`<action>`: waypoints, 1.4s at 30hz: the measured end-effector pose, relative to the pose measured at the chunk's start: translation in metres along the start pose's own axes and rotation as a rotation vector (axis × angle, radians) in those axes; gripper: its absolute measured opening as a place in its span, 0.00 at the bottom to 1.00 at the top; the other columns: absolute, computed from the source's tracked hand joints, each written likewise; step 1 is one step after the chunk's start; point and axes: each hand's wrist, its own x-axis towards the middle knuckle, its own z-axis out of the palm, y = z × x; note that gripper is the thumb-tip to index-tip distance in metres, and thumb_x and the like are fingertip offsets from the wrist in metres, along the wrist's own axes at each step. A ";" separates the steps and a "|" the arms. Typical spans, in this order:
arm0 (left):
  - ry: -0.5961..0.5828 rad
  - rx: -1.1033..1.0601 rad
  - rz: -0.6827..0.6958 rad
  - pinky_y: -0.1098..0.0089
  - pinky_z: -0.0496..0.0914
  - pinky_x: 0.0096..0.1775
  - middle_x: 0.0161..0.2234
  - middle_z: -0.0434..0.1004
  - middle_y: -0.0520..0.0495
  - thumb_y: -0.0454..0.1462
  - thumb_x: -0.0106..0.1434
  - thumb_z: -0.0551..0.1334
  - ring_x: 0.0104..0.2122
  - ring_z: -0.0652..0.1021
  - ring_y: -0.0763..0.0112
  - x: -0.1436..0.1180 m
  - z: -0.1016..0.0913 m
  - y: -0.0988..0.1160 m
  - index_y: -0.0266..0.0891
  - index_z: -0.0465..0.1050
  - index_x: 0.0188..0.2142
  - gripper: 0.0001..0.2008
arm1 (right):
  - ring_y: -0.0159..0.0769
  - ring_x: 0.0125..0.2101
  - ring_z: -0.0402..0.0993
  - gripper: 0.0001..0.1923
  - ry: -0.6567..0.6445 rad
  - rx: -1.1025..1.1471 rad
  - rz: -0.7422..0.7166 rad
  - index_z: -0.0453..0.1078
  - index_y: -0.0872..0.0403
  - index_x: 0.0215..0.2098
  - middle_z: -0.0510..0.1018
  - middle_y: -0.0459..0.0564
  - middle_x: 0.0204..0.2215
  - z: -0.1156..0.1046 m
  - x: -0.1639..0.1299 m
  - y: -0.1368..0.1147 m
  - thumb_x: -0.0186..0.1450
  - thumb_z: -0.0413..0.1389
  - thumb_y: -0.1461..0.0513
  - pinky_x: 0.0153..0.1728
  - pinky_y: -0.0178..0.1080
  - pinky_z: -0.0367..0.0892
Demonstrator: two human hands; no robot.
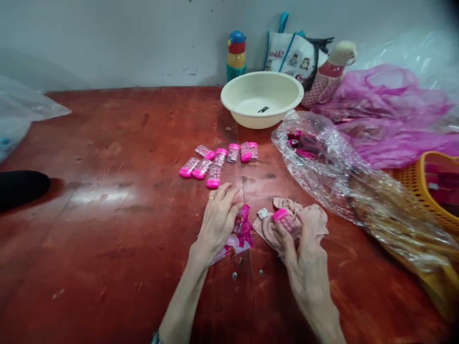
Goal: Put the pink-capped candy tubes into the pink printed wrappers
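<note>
Between the thumb and fingers of my right hand (304,251) is a small clear container with a pink cap (281,216), filled with small pink balls. It is held just over a crumpled pale pink cloth (317,215) with a white tag. My left hand (215,220) is open, its fingers loosely bent and apart above the table. Partly hidden beside it lie pink printed wrappers (245,229). Just beyond its fingertips, a loose group of several similar pink-capped containers (214,176) lies on the red table (125,248).
A cream basin (261,119) stands at the back, near a bottle (236,57) and a white bag (287,52). On the right are a clear plastic bag (322,177) with dark pink items, pink plastic bags (387,105) and a yellow basket (409,179). A dark rounded object (23,188) is at left.
</note>
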 end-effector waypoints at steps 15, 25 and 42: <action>-0.095 -0.224 -0.147 0.64 0.65 0.41 0.35 0.74 0.47 0.35 0.59 0.58 0.36 0.72 0.65 0.007 0.022 -0.020 0.40 0.72 0.40 0.09 | 0.49 0.40 0.72 0.15 -0.184 -0.206 -0.290 0.67 0.57 0.47 0.73 0.60 0.42 0.050 -0.021 -0.023 0.61 0.52 0.62 0.37 0.47 0.69; -0.055 -0.606 -0.354 0.75 0.63 0.26 0.23 0.72 0.53 0.37 0.56 0.61 0.22 0.70 0.75 0.000 0.009 -0.013 0.35 0.72 0.34 0.08 | 0.41 0.35 0.74 0.14 -0.033 0.003 -0.391 0.72 0.57 0.40 0.76 0.54 0.34 0.052 -0.016 -0.020 0.63 0.45 0.70 0.36 0.40 0.68; 0.165 -0.874 -0.456 0.79 0.66 0.27 0.24 0.75 0.52 0.33 0.53 0.65 0.24 0.72 0.78 -0.033 0.005 0.014 0.36 0.75 0.40 0.13 | 0.39 0.38 0.77 0.18 -0.062 0.182 -0.373 0.72 0.55 0.44 0.80 0.53 0.37 0.041 -0.018 -0.023 0.62 0.45 0.71 0.40 0.42 0.71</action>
